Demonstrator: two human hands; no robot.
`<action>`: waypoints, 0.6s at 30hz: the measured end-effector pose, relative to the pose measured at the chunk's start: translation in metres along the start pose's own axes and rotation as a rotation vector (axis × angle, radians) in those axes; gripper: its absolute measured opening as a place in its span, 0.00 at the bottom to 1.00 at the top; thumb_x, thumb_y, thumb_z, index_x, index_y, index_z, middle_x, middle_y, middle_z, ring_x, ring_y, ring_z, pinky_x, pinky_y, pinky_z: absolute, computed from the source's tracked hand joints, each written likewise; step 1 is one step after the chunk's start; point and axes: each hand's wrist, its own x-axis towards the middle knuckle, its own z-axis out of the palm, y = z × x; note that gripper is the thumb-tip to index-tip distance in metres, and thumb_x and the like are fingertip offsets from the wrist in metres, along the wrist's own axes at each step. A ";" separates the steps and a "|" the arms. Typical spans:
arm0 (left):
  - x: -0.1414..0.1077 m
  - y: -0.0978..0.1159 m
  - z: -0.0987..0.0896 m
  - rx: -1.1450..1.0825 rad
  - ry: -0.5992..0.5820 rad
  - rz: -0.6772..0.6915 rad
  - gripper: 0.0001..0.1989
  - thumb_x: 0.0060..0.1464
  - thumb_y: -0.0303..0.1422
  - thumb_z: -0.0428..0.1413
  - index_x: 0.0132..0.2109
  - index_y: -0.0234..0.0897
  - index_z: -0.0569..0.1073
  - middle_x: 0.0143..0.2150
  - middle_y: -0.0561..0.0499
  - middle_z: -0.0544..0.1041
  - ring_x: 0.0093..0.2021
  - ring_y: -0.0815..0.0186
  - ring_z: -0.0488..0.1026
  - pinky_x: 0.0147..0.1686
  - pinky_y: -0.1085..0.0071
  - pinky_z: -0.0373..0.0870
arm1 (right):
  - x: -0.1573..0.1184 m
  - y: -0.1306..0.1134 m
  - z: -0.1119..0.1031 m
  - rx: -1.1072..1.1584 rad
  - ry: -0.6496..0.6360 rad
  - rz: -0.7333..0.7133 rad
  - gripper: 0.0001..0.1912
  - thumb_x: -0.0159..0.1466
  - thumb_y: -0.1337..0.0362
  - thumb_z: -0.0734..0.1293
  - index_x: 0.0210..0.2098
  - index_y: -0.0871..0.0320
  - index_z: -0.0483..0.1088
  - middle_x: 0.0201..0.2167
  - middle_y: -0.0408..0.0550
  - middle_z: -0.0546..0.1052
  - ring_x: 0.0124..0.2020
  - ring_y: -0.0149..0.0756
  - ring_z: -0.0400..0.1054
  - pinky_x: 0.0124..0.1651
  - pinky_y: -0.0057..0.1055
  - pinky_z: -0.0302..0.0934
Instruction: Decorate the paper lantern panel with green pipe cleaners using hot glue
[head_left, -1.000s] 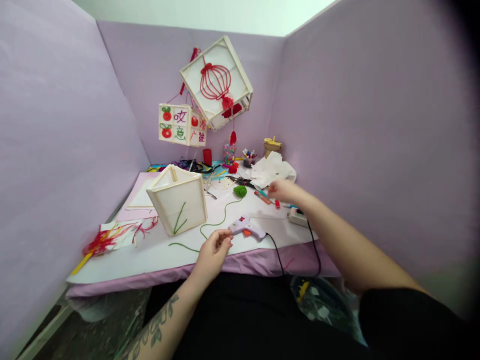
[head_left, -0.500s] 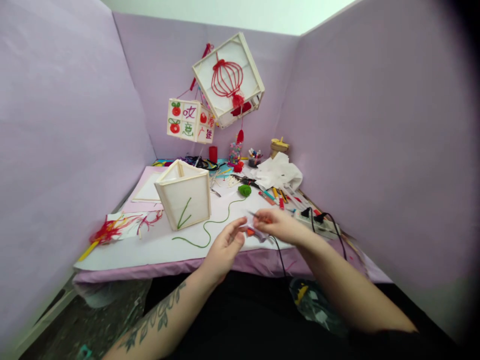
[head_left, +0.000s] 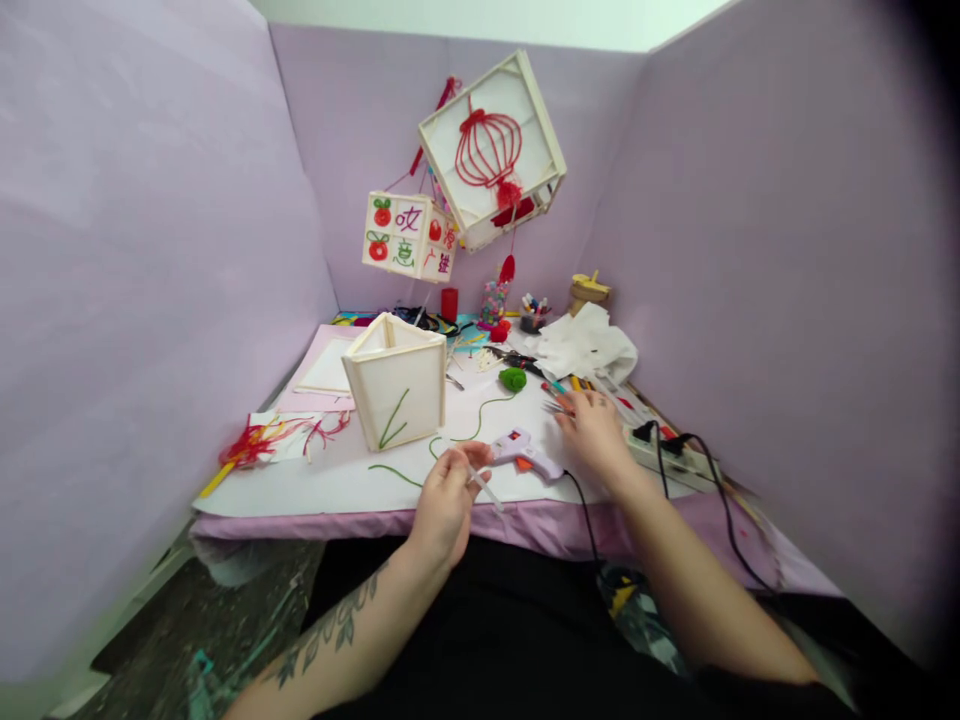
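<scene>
My left hand (head_left: 448,500) is closed near the table's front edge, with a thin translucent stick (head_left: 486,488) between its fingers. Just beyond its fingertips lies a lilac glue gun (head_left: 538,459) with an orange trigger. My right hand (head_left: 597,438) reaches over the right part of the table, fingers bent around small scissors (head_left: 556,406) with slim metal tips. Left of centre stands a white lantern (head_left: 401,385) with a wooden frame and green strands on one panel. A green cord (head_left: 491,408) runs from a green ball (head_left: 513,379) towards my left hand.
Two decorated lanterns (head_left: 491,150) (head_left: 409,237) hang above the back. Crumpled white paper (head_left: 585,343) and a power strip (head_left: 675,460) are on the right. Red and yellow strands (head_left: 251,440) lie at the left. A black cable (head_left: 583,505) drops over the front edge.
My right hand has moved right, away from my left hand, with the scissors. The translucent stick now shows in my left hand, and the glue gun is uncovered. The view has shifted slightly.
</scene>
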 end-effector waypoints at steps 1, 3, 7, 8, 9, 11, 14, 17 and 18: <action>-0.003 -0.001 0.001 0.058 -0.037 0.060 0.18 0.53 0.49 0.59 0.38 0.37 0.75 0.48 0.45 0.75 0.53 0.60 0.70 0.55 0.62 0.64 | -0.014 -0.010 -0.001 0.092 -0.003 -0.059 0.14 0.62 0.63 0.62 0.46 0.60 0.69 0.49 0.60 0.72 0.52 0.50 0.64 0.53 0.45 0.58; -0.008 -0.002 0.004 0.185 -0.110 0.171 0.19 0.55 0.50 0.56 0.38 0.37 0.76 0.56 0.44 0.72 0.61 0.57 0.63 0.61 0.62 0.58 | -0.049 -0.036 -0.005 0.396 -0.201 -0.241 0.13 0.65 0.61 0.59 0.46 0.58 0.68 0.44 0.54 0.74 0.45 0.42 0.68 0.48 0.39 0.63; -0.017 0.001 0.005 0.375 -0.267 0.205 0.21 0.57 0.50 0.53 0.44 0.39 0.78 0.63 0.44 0.65 0.64 0.54 0.60 0.60 0.62 0.59 | -0.095 -0.069 -0.010 0.608 -0.509 -0.419 0.09 0.66 0.65 0.57 0.42 0.56 0.66 0.36 0.48 0.75 0.36 0.36 0.69 0.40 0.32 0.64; -0.018 0.003 0.005 0.414 -0.270 0.203 0.21 0.57 0.50 0.53 0.48 0.40 0.76 0.64 0.44 0.64 0.64 0.54 0.60 0.60 0.63 0.59 | -0.095 -0.067 -0.011 0.572 -0.462 -0.388 0.08 0.66 0.65 0.57 0.40 0.56 0.66 0.34 0.48 0.75 0.35 0.36 0.69 0.39 0.32 0.64; -0.019 0.004 0.004 0.443 -0.243 0.205 0.21 0.58 0.48 0.54 0.52 0.42 0.74 0.64 0.45 0.63 0.64 0.55 0.60 0.59 0.63 0.60 | -0.092 -0.060 -0.010 0.507 -0.384 -0.336 0.08 0.66 0.64 0.57 0.38 0.57 0.66 0.34 0.49 0.74 0.35 0.37 0.69 0.39 0.32 0.63; -0.018 0.005 0.001 0.455 -0.109 0.210 0.21 0.57 0.45 0.55 0.55 0.42 0.70 0.61 0.45 0.67 0.60 0.58 0.64 0.57 0.64 0.61 | -0.076 -0.037 -0.008 0.321 -0.205 -0.198 0.09 0.64 0.59 0.60 0.39 0.58 0.66 0.36 0.51 0.74 0.37 0.40 0.69 0.40 0.34 0.62; -0.017 0.001 -0.002 0.391 0.021 0.119 0.13 0.56 0.42 0.57 0.44 0.38 0.72 0.44 0.47 0.75 0.47 0.62 0.71 0.48 0.68 0.66 | -0.054 -0.003 -0.003 0.139 -0.184 -0.109 0.21 0.58 0.54 0.67 0.46 0.60 0.67 0.45 0.55 0.74 0.44 0.45 0.69 0.43 0.35 0.61; -0.020 -0.008 -0.001 0.331 -0.123 -0.151 0.13 0.53 0.40 0.60 0.38 0.34 0.74 0.35 0.47 0.76 0.38 0.64 0.73 0.39 0.70 0.67 | -0.051 0.007 0.003 0.070 -0.288 -0.087 0.26 0.56 0.56 0.68 0.52 0.60 0.65 0.45 0.53 0.76 0.43 0.44 0.71 0.41 0.33 0.60; -0.021 -0.010 0.000 0.309 -0.185 -0.252 0.13 0.51 0.40 0.61 0.39 0.33 0.75 0.37 0.46 0.77 0.38 0.64 0.73 0.38 0.70 0.67 | -0.053 0.005 0.006 0.046 -0.301 -0.070 0.26 0.57 0.57 0.68 0.53 0.59 0.65 0.44 0.52 0.77 0.41 0.43 0.71 0.39 0.32 0.59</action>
